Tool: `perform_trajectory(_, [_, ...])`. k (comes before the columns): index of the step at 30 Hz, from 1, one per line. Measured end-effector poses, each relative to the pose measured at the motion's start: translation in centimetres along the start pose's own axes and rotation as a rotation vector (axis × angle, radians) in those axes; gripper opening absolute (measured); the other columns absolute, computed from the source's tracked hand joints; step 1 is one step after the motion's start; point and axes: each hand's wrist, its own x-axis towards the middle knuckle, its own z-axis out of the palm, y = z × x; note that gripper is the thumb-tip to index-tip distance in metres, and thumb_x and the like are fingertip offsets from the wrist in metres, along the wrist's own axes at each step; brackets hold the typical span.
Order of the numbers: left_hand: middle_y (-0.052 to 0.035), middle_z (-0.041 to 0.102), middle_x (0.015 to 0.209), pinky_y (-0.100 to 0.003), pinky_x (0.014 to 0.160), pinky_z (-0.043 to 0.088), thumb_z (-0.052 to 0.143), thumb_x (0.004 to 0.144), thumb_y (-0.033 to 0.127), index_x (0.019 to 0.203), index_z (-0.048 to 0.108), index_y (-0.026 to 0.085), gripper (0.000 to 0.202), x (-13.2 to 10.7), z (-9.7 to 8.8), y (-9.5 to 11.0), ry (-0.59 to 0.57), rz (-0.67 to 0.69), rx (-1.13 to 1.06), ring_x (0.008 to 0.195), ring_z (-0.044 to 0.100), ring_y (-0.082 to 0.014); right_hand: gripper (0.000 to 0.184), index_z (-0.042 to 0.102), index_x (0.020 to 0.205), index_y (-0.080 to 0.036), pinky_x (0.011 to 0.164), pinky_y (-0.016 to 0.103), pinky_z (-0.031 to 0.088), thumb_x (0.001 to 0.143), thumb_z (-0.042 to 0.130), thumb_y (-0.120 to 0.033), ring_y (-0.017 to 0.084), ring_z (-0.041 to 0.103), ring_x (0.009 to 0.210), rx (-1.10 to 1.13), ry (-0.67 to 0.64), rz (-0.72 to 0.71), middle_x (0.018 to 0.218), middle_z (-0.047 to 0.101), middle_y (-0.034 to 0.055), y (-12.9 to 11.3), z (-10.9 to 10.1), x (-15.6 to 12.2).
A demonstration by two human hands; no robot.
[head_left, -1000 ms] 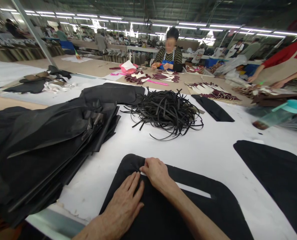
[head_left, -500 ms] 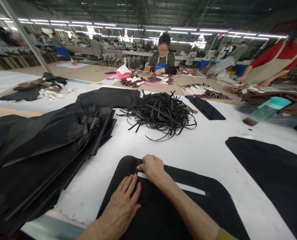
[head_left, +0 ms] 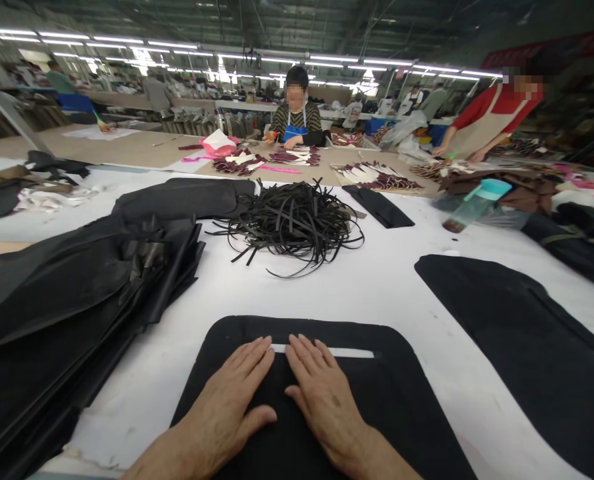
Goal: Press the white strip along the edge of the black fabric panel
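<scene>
A black panel with rounded corners lies flat on the white table in front of me. Near its far edge runs a long narrow slot, through which white shows. My left hand rests flat on the panel, fingers stretched toward the slot's left end. Beside it, my right hand also lies flat, its fingertips at the slot's near edge and partly covering it. Neither hand grips anything. The panel's near edge is out of view.
Black strips lie heaped beyond the panel. At left is a stack of black sheets; another black panel lies at right. A bottle with a turquoise lid stands farther back. Two people work across the table.
My right hand has come back from the panel's far edge and now lies flat beside the left. The left hand stays flat on the panel. The view has turned right.
</scene>
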Motion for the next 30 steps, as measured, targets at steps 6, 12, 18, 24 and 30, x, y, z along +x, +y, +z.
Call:
perform_trajectory(6, [-0.0137, 0.036, 0.143, -0.039, 0.103, 0.035, 0.044, 0.076, 0.071, 0.143, 0.019, 0.016, 0.090, 0.5, 3.6, -1.9, 0.022, 0.203, 0.205, 0.128, 0.040, -0.0268, 0.075, 0.022, 0.144, -0.017, 0.113, 0.050, 0.006, 0.086, 0.044, -0.058, 0.023, 0.014, 0.138, 0.080, -0.127, -0.047, 0.150, 0.019, 0.0068, 1.6, 0.0, -0.6])
perform_trajectory(12, [-0.0108, 0.043, 0.139, -0.033, 0.103, 0.028, 0.046, 0.076, 0.069, 0.143, 0.022, 0.015, 0.089, -1.3, 3.7, -4.4, 0.199, 0.252, 0.419, 0.122, 0.047, -0.0242, 0.079, 0.020, 0.145, -0.017, 0.113, 0.048, 0.007, 0.083, 0.047, -0.060, 0.023, 0.014, 0.138, 0.014, -0.126, 0.089, 0.150, 0.018, 0.0084, 5.3, -2.2, -4.4])
perform_trajectory(18, [-0.0101, 0.046, 0.137, -0.033, 0.096, 0.036, 0.049, 0.075, 0.068, 0.144, 0.017, 0.017, 0.091, -1.8, 3.2, -4.8, 0.210, 0.214, 0.393, 0.116, 0.053, -0.0249, 0.075, 0.025, 0.143, -0.014, 0.111, 0.053, 0.013, 0.084, 0.052, -0.052, 0.026, 0.019, 0.137, -0.120, -0.131, 0.233, 0.148, 0.021, 0.0110, 8.0, -3.5, -7.1])
perform_trajectory(24, [-0.0130, 0.043, 0.139, -0.043, 0.095, 0.040, 0.052, 0.076, 0.064, 0.144, 0.016, 0.021, 0.088, -2.3, 4.4, -5.4, 0.238, 0.084, 0.357, 0.118, 0.050, -0.0308, 0.059, 0.036, 0.138, -0.008, 0.110, 0.046, 0.021, 0.090, 0.045, -0.042, 0.025, 0.029, 0.133, -0.179, -0.037, 0.471, 0.145, 0.031, 0.0144, 9.0, -5.0, -6.8])
perform_trajectory(30, [-0.0183, 0.040, 0.141, -0.052, 0.101, 0.034, 0.040, 0.082, 0.060, 0.140, 0.027, 0.016, 0.074, -3.2, 6.3, -6.8, 0.265, -0.169, 0.344, 0.128, 0.038, -0.0353, 0.040, 0.049, 0.127, -0.018, 0.100, 0.039, 0.030, 0.088, 0.050, -0.028, 0.023, 0.044, 0.119, -0.098, 0.095, 0.485, 0.130, 0.052, 0.0110, 10.4, -6.3, -2.9])
